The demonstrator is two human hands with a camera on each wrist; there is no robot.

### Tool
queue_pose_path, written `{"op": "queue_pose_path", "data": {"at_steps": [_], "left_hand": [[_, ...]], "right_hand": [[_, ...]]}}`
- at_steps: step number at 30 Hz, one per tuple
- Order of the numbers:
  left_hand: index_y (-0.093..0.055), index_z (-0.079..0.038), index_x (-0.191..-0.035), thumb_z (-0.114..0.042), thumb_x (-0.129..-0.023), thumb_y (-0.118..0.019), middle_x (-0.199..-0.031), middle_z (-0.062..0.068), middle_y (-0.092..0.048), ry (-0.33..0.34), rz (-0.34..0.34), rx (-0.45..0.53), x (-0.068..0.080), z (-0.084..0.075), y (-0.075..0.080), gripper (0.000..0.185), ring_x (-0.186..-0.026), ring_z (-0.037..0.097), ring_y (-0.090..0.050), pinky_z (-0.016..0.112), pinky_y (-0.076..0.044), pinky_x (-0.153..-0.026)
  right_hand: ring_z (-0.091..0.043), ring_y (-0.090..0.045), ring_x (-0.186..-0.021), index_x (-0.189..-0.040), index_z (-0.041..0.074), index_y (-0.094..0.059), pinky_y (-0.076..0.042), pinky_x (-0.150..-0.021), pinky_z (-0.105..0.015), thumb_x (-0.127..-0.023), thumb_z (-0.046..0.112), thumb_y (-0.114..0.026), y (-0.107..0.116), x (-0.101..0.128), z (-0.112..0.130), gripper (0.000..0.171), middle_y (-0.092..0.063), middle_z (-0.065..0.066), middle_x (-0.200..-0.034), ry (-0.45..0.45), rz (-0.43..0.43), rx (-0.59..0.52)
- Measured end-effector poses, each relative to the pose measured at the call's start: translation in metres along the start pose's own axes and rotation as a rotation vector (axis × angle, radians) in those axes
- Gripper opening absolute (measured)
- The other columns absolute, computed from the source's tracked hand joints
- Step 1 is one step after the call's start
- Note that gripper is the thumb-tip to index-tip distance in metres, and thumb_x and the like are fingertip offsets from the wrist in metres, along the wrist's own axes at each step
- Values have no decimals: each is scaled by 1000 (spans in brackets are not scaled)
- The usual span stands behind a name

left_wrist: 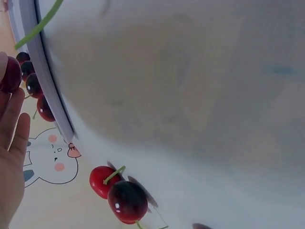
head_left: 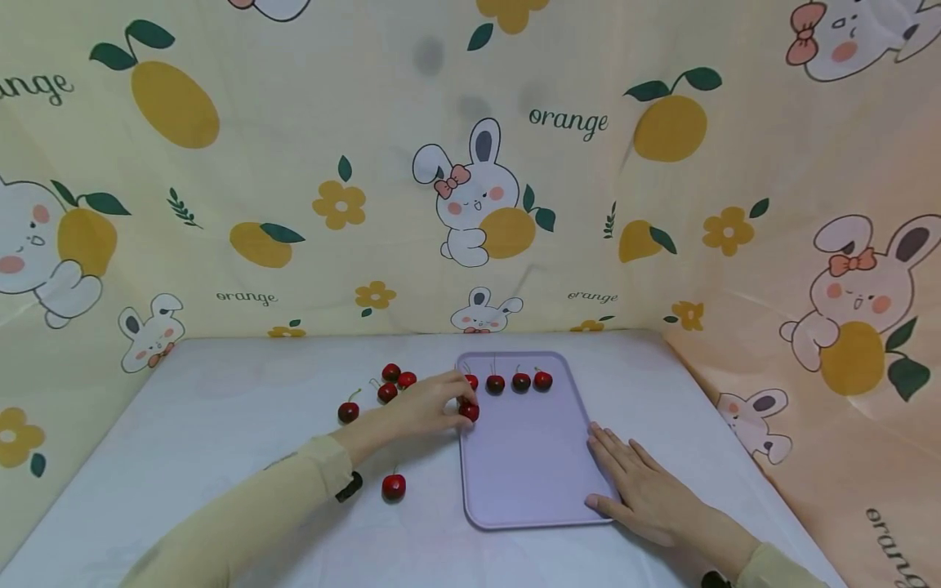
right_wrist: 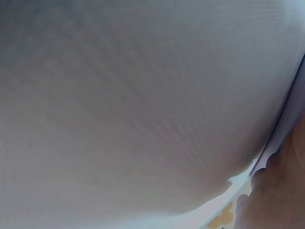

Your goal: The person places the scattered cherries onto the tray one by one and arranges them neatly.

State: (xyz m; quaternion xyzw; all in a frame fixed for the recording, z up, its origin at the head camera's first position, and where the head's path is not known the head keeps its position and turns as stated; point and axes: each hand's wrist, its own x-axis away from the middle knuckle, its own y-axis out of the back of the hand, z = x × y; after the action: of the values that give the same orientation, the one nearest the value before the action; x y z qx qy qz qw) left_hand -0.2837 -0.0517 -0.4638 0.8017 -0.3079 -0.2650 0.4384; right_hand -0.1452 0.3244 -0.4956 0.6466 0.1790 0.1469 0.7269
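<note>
Your left hand pinches a cherry just over the tray's 9 o'clock rim, the row of cherries toward 12 o'clock; your right hand, its grip flat and relaxed, rests on the 4 o'clock corner.

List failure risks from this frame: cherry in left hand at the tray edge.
1. The left hand pinches a cherry right over the tray rim; released there, it may roll off.
2. Loose cherries lie near that wrist and could be knocked.
3. The right hand rests flat on the tray's corner; lifting might shift it.
</note>
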Motion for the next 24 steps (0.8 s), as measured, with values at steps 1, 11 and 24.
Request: {"op": "queue_pose_path", "data": {"at_steps": [1,11,24], "left_hand": [[-73,-18,-116,-27,-93,-81,-120,-5,-63,9,10,-5,0,0,-1,26,-109,12,-63,32,-54,-100],[-73,-23,-116,-31,-91,-82,-115,-11,-62,0,76,-61,-3,0,-8,27,-100,8,-62,24,-54,-94],[-73,-23,-116,-30,-91,-82,-114,-9,-62,-17,86,-104,-4,0,-14,28,-99,8,-63,25,-54,-93]], "right_hand": [[-35,-32,-153,-159,2,-37,-21,-126,-50,-100,63,-55,0,0,0,87,-29,-13,-169,6,-7,6],[-34,-34,-153,-159,2,-38,-30,-120,-56,-100,62,-55,2,0,2,86,-30,-13,-169,8,-7,20],[-35,-33,-153,-159,1,-38,-31,-118,-61,-100,62,-55,7,-1,5,86,-31,-13,-168,2,13,19]]}}
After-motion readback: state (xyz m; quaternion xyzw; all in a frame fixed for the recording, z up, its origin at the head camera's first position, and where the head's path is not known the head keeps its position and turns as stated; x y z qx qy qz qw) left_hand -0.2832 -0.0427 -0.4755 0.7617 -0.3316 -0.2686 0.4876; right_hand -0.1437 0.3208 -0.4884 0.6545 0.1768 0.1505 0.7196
